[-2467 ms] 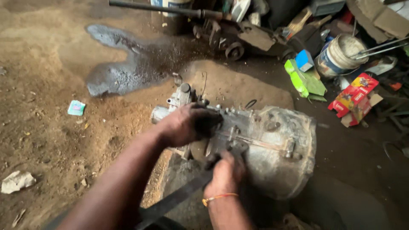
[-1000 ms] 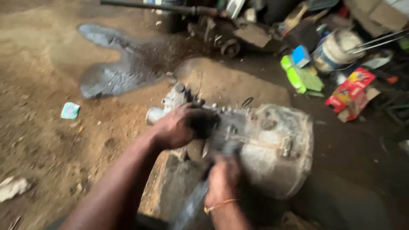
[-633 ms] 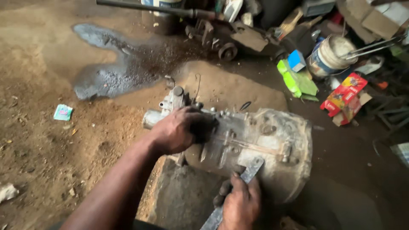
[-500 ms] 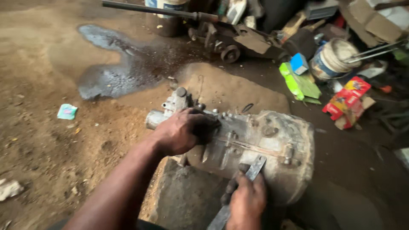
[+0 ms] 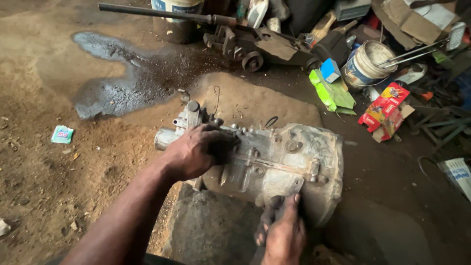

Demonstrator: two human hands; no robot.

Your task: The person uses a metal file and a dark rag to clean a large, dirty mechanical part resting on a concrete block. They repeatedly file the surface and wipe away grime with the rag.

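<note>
You worked over a packed dirt floor [image 5: 44, 186]. A grimy metal gearbox [image 5: 284, 167] lay on it at the centre. A dark wet patch [image 5: 127, 78] spread across the floor beyond the gearbox, with a floor jack [image 5: 250, 44] at its far edge. A small green packet [image 5: 62, 134] lay to the left, and a white bucket [image 5: 365, 64], green packaging [image 5: 331, 91] and a red carton [image 5: 385, 109] lay to the right

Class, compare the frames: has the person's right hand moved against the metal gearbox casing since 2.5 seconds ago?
Yes. The right hand with its flat metal tool has dropped lower and rightward along the gearbox casing.
</note>
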